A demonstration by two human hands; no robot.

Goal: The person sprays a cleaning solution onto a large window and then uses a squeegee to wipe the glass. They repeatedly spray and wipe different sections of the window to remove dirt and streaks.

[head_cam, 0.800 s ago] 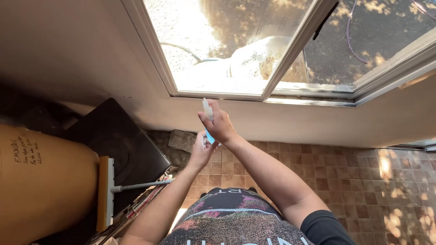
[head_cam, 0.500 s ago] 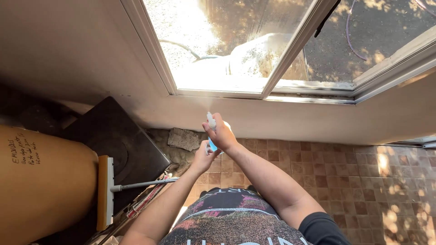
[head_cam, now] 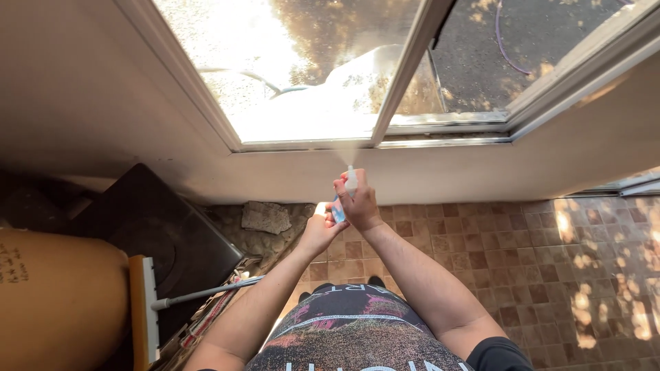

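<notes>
My right hand (head_cam: 359,203) grips a small spray bottle (head_cam: 350,180) with a white nozzle and a blue body, nozzle up and pointing at the window. A faint mist hangs just above the nozzle, below the window frame. My left hand (head_cam: 320,230) sits right under the bottle's blue base, fingers curled against it. Both hands are held out in front of me, below the white-framed window (head_cam: 385,96), whose left pane is wet and sunlit.
A squeegee (head_cam: 146,309) with a pale blade and grey handle leans at lower left on a dark flat case (head_cam: 165,237). A large tan cylinder (head_cam: 55,302) fills the left corner. A grey cloth (head_cam: 266,216) lies on the tiled floor (head_cam: 536,261) by the wall.
Both hands and the bottle have dropped and shifted slightly right, and my view has swung a little left. A spray mist now shows above the nozzle.
</notes>
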